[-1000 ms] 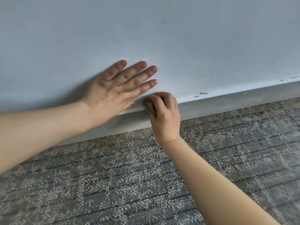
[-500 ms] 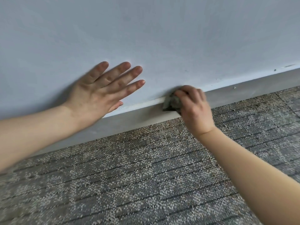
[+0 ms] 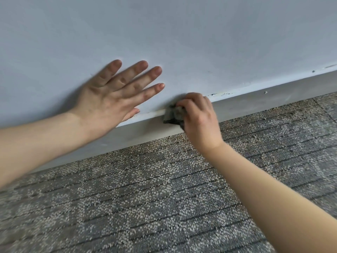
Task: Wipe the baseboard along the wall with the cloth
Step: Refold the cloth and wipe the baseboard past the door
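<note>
The right hand (image 3: 198, 123) clenches a small crumpled grey cloth (image 3: 173, 115) against the top edge of the pale grey baseboard (image 3: 273, 101); the left hand (image 3: 111, 97) lies flat and released on the light blue-grey wall (image 3: 200, 42). Dark specks (image 3: 218, 94) beyond the cloth suggest wiping remains there.

Both forearms are bare up to the frame edge; no sleeve is visible. The left hand (image 3: 107, 99), above the baseboard (image 3: 273, 99), has short, unpainted nails on its fingers (image 3: 156, 86). The right hand (image 3: 200, 123) shows no ring.
</note>
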